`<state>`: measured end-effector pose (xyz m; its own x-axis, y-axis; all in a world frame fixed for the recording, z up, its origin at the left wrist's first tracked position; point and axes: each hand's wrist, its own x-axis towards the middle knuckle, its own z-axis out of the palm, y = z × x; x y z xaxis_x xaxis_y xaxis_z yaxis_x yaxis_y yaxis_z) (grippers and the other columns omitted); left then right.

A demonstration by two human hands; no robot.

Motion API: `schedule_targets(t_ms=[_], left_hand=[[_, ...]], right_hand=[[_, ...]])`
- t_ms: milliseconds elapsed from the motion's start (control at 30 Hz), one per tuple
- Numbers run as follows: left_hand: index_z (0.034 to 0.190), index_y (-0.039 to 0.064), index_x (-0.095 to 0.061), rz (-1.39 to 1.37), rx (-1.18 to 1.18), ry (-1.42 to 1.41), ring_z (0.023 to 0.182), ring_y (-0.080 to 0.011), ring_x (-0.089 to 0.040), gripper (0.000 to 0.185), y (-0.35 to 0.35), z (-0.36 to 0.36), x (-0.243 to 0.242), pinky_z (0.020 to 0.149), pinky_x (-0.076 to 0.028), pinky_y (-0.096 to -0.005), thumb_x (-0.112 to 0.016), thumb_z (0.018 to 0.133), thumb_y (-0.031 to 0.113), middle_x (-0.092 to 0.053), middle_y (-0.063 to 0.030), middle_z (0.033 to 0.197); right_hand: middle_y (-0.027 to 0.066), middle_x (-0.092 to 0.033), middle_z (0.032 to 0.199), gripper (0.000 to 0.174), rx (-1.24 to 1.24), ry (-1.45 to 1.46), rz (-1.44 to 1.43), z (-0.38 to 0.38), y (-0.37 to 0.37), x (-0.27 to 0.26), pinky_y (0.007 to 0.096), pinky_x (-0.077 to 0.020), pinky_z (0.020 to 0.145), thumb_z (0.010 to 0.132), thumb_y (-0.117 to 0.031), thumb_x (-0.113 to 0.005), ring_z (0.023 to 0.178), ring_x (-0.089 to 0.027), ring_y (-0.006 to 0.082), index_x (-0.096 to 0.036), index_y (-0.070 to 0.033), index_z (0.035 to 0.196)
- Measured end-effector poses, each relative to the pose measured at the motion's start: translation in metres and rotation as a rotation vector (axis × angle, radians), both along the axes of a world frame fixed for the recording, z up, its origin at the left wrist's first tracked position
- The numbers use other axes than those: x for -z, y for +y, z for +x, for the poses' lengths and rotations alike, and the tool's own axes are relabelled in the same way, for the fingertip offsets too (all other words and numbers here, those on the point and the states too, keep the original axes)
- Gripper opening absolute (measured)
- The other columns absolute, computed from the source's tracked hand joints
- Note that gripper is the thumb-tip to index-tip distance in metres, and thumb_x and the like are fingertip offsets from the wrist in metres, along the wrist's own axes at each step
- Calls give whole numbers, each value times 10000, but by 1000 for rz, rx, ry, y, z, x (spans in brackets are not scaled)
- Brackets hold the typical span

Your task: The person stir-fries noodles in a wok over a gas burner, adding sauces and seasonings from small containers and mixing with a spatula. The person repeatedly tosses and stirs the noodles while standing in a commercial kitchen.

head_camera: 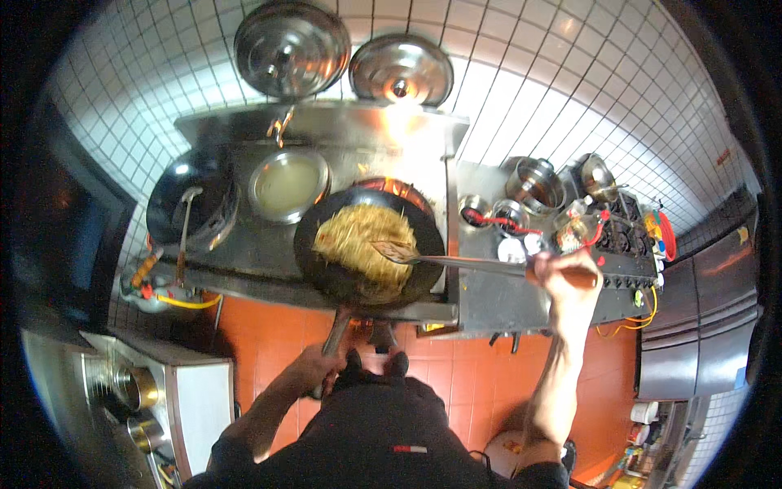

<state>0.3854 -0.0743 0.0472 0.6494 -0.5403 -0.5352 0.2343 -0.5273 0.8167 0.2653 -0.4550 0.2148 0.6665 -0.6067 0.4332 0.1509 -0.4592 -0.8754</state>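
A black wok [317,281] sits over a lit burner, and flame [397,186] shows behind its far rim. Pale noodle-like strands [360,244] lie heaped in it, somewhat blurred. My left hand [321,363] grips the wok's handle [337,333] near the counter's front edge. In my right hand [565,272] is the wooden end of a long metal wok spatula [470,263]. Its blade [394,251] reaches from the right into the strands.
Left of the wok stands a metal basin [287,186] of cloudy liquid, below a tap [280,125]. Farther left, a ladle [186,226] lies in a second wok [168,202]. Seasoning containers [510,214], a steel pot [534,186] and a burner range [623,235] are on the right.
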Motion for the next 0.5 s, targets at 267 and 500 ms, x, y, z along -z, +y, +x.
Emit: schedule_targets(t_ms=[267, 500], left_hand=[[1064, 20, -646, -88, -37, 136, 797, -184, -633, 269, 18, -15, 36, 749, -516, -345, -694, 886, 216, -606, -60, 831], [893, 63, -520, -282, -116, 184, 493, -111, -509, 160, -59, 18, 8, 448, -431, -329, -643, 940, 152, -539, -20, 617]], right_hand=[[133, -740, 945, 209, 217, -327, 119, -32, 37, 0, 403, -575, 893, 825, -29, -846, 879, -706, 224, -641, -46, 861], [179, -728, 1050, 221, -10, -576, 145, -45, 32, -4, 490, -554, 951, 894, 7, -762, 1009, -712, 350, -588, -51, 1018]])
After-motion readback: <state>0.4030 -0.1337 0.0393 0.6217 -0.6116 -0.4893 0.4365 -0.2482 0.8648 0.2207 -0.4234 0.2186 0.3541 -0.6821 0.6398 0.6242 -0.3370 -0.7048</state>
